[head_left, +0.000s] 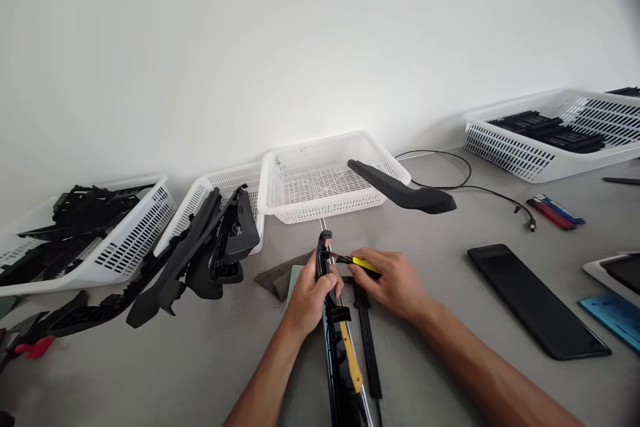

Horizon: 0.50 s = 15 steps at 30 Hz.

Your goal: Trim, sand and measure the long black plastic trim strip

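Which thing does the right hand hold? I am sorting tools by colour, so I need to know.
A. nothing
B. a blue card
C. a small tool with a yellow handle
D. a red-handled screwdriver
C: the right hand pinches a small yellow-handled tool against the black part that the left hand grips.
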Tool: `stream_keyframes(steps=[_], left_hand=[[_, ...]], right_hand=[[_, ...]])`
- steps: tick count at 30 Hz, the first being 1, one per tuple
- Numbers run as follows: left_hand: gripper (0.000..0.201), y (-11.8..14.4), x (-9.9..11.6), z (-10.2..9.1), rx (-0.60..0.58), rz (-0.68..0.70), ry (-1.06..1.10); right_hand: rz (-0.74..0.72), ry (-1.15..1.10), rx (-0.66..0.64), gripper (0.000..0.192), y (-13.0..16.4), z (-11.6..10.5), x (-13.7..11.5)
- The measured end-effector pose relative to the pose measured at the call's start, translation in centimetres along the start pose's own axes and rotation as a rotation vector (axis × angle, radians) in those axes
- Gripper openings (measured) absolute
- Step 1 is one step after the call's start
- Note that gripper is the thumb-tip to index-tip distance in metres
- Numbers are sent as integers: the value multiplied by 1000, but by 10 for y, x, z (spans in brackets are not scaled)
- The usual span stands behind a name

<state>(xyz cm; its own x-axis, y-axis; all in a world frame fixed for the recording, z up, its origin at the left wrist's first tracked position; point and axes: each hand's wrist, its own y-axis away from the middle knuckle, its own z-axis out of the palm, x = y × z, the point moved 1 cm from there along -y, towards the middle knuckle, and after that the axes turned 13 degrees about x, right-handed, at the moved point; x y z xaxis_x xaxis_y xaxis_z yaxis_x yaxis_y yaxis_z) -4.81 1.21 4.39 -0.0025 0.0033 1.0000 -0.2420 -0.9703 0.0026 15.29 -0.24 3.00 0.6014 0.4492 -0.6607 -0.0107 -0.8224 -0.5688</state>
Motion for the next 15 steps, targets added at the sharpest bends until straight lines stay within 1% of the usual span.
stream_keyframes(steps=[2, 6, 11, 15], left_hand=[[58, -1, 0, 0, -4, -2, 10], [56, -2, 1, -1, 0, 5, 12], [55, -2, 3, -1, -4, 1, 10], [58, -2, 0, -2, -10, -20, 32]], right_hand=[[7, 5, 3, 17, -1, -2, 0], [-18, -22, -45, 17, 0, -1, -1], [-13, -22, -34, 17, 1, 1, -1], [-10, -27, -31, 17, 1, 1, -1]])
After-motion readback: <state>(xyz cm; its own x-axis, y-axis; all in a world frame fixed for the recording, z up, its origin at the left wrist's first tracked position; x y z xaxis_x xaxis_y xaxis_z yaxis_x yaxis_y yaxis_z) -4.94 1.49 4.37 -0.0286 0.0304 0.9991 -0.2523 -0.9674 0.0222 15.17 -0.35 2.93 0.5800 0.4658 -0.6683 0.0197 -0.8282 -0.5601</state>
